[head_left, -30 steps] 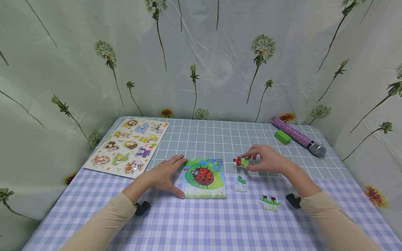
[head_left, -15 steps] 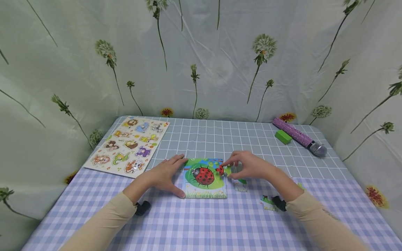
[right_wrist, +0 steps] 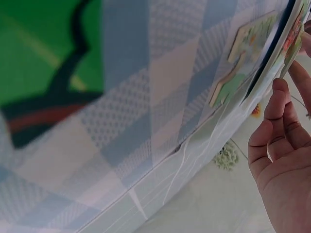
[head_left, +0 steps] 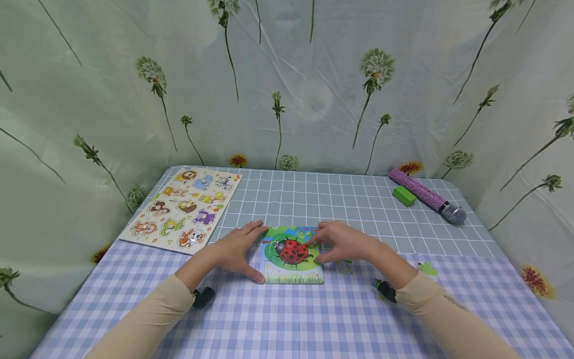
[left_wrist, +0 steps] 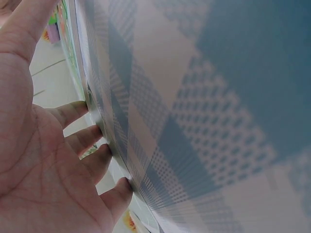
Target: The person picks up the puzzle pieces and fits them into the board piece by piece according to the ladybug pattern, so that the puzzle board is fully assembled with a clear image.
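A square ladybug puzzle board [head_left: 287,273] lies flat in the middle of the table in the head view. My left hand [head_left: 239,252] rests against its left side, fingers spread; in the left wrist view the fingertips [left_wrist: 104,150] touch the edge. At the right side, my right hand [head_left: 343,242] pinches a red-and-green puzzle piece [right_wrist: 290,54] over the ladybug's rear. The piece appears slightly raised there, and fingers partly cover it. A loose puzzle piece [right_wrist: 248,53] with grass and flowers lies just right of the board, partly under the right hand in the head view.
A green loose piece [head_left: 427,268] and another piece [head_left: 376,283], half hidden by the wrist camera, lie near my right forearm. An animal puzzle board [head_left: 179,212] is at back left. A green block [head_left: 404,196] and glittery purple microphone [head_left: 419,189] are at back right.
My right hand has carried the red-and-green puzzle piece leftward from beside the board onto its right side. The left hand has stayed in place. The green piece by the right forearm has become visible.
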Demonstrator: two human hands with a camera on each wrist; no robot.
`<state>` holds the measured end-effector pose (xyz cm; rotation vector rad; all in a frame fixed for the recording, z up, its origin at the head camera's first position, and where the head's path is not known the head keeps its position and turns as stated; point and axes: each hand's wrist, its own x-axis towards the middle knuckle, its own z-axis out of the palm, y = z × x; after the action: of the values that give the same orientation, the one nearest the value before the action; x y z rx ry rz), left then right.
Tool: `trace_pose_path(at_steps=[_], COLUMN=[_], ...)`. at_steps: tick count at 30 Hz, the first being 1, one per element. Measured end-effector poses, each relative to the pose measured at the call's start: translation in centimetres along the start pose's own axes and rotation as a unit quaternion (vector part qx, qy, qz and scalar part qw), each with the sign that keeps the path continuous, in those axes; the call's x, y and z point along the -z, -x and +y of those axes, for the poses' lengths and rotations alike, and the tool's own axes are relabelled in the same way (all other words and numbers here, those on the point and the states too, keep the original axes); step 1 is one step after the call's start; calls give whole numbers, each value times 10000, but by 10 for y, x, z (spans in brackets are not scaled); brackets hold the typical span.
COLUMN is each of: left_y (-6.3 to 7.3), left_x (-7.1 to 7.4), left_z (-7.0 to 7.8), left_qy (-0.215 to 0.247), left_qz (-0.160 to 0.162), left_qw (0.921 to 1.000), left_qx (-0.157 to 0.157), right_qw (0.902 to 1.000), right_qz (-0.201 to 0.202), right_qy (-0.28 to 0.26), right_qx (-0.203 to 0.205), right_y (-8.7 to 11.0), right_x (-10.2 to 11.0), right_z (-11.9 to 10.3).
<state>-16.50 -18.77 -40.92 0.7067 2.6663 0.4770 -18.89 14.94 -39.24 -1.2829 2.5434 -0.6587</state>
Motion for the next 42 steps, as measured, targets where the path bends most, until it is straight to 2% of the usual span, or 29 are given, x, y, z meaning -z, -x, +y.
trace_pose_path(at_steps=[19, 26, 42], left_y=[0, 0, 2], left_x=[0, 1, 3], left_z=[1, 1, 3], left_qy=[26, 21, 47], left_qz=[-20, -16, -9], left_qw=[10000, 10000, 10000], left_qx=[15, 12, -11], right_qw=[9999, 9997, 9994], right_qz=[-131, -174, -250], right_qy=[14, -133, -90], right_qx=[27, -96, -222], right_y=[-10, -9, -10], right_x=[-5, -5, -6], right_z=[-2, -3, 0])
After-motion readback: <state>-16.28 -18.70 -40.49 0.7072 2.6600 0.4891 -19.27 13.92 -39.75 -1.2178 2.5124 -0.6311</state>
